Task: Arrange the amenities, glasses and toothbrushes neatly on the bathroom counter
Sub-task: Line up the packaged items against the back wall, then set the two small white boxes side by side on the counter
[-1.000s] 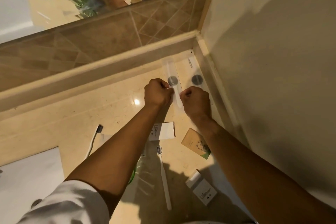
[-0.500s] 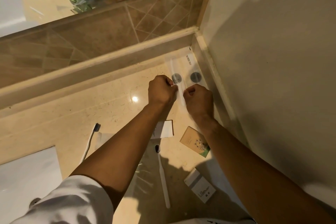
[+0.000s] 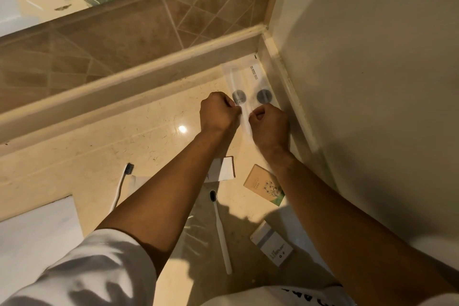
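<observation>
Sliding nearer the corner since earlier: wrapped toothbrush packet [image 3: 244, 87], now lying beside its twin [image 3: 263, 82] | both fists, left hand [image 3: 218, 112] and right hand [image 3: 269, 126], pinching its near end; squaring it up | risking skewing or overlapping packets; thin film slipping on glossy counter [image 3: 111, 136]

pretty plain getup here. both forearms are bare from the elbow down, no watch, rings or bands that i can make out on the left hand [image 3: 218, 113] or the right hand [image 3: 269, 126]. the left arm comes out of a loose white short sleeve [image 3: 82, 271] at about 7 o'clock, wrinkly and blotched with shadow. down at 5 o'clock there's a strip of white shirt [image 3: 285, 297] with bold black print on it, too cut off to read.
</observation>
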{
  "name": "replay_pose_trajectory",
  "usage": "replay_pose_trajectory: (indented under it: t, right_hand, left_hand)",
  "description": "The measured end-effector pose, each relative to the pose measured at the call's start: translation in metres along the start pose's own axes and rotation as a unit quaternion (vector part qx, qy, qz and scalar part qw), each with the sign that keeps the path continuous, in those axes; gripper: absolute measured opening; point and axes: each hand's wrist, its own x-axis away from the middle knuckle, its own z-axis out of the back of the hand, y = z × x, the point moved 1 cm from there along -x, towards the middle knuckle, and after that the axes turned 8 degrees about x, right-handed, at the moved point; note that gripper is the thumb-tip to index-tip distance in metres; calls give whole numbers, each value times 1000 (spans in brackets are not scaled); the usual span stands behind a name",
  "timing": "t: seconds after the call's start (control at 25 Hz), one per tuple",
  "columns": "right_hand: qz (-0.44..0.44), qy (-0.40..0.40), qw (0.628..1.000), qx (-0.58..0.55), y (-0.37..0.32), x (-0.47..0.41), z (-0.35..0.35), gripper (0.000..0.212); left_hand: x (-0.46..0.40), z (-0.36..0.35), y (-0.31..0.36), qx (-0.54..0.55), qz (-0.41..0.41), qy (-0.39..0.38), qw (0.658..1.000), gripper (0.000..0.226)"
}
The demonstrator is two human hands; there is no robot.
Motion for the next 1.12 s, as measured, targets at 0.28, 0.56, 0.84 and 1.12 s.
replay_pose_trajectory:
  t: [0.28, 0.56, 0.84, 1.12]
  right_hand:
    - [13, 42, 999, -18, 1, 6, 0, 27]
    - [169, -28, 982, -83, 20, 57, -6, 15]
    - [284, -72, 956, 10, 23, 109, -18, 70]
    - [323, 1, 945, 54, 6, 118, -20, 54]
  left_hand:
    - [7, 8, 0, -31, -14, -8, 999, 9]
    - [52, 54, -19, -161, -127, -145, 968, 9]
    - [98, 84, -59, -326, -139, -182, 917, 57]
    - [110, 71, -76, -344, -134, -172, 913, 62]
